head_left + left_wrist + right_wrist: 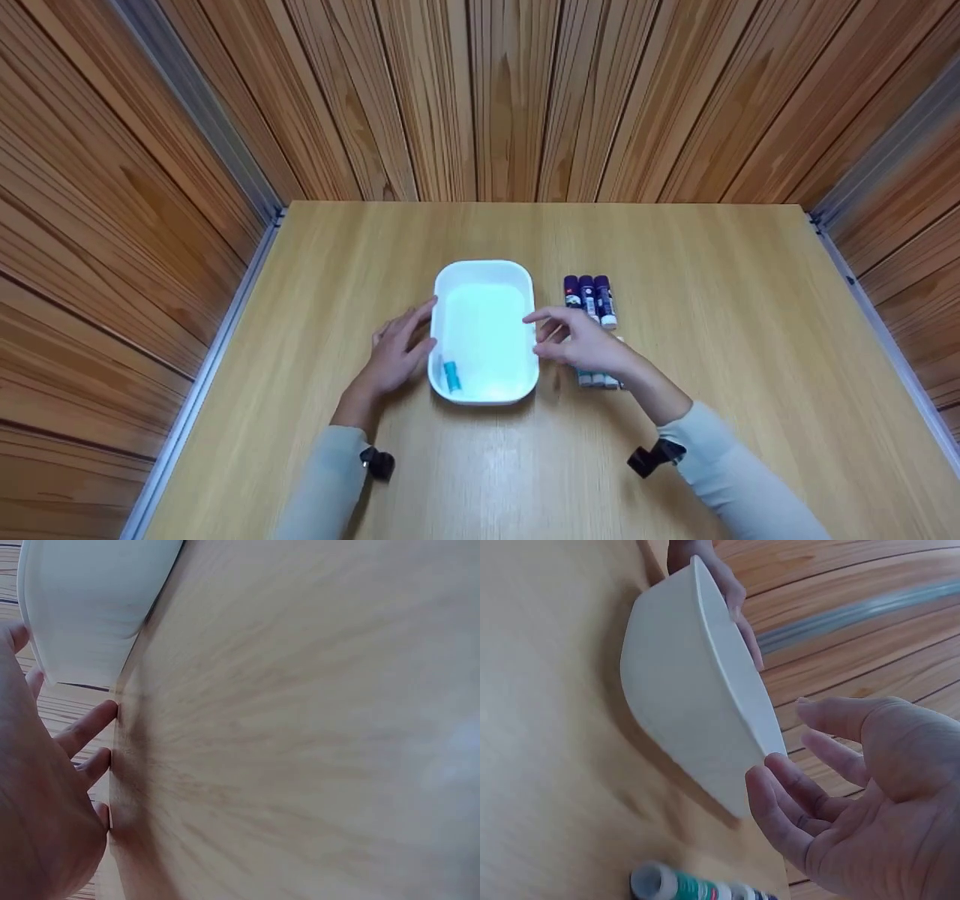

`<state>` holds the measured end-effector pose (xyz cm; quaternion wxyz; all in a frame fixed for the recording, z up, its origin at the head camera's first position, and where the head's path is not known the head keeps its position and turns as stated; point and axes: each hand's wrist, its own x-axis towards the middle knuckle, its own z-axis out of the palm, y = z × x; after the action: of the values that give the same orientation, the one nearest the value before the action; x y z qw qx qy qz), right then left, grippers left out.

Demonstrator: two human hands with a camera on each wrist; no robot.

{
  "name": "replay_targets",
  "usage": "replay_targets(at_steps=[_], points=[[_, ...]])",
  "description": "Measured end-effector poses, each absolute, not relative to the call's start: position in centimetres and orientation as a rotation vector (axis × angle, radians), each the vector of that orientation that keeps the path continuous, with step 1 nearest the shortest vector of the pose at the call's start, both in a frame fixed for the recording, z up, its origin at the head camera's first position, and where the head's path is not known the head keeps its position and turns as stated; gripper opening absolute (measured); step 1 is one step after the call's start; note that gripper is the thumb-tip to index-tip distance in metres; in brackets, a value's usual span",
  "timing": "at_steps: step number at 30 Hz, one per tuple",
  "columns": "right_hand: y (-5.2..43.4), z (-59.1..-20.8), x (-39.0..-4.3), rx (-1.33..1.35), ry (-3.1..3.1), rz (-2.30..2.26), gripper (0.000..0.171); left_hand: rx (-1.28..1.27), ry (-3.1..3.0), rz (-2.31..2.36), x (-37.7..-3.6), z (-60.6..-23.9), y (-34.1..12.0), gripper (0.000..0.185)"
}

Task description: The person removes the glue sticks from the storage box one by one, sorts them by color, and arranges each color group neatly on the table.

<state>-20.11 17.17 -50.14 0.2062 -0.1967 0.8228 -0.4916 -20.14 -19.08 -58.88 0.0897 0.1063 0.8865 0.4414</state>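
Observation:
A white rectangular tray (484, 265) sits mid-table; a small teal stick (451, 375) lies in its near left corner. My left hand (401, 341) lies flat on the table against the tray's left side, its fingers straight and reaching the rim. My right hand (559, 334) hovers by the tray's right rim, fingers relaxed and holding nothing. Under it lie three glue sticks (590, 296) with dark blue caps, side by side. The left wrist view shows the tray wall (90, 607) and my left hand (52, 787). The right wrist view shows the tray (697, 705), my open right hand (832, 810) and one glue stick (682, 886).
The wooden table (712, 337) is boxed in by wood-panel walls at the back and both sides, with metal strips along its side edges. A black wrist camera is strapped on each sleeve.

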Motion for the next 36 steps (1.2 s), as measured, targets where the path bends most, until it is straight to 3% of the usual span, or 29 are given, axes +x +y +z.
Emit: replay_targets(at_steps=[24,36], points=[[10.4,-49.6,-20.6,-0.642,2.128,-1.293,0.046,0.284,2.631,1.286,-20.1,-58.6,-19.0,0.071],[7.7,-50.5,-20.7,-0.764,2.064,-1.063,0.058,0.290,2.643,1.279,-20.0,-58.6,-18.9,0.070]])
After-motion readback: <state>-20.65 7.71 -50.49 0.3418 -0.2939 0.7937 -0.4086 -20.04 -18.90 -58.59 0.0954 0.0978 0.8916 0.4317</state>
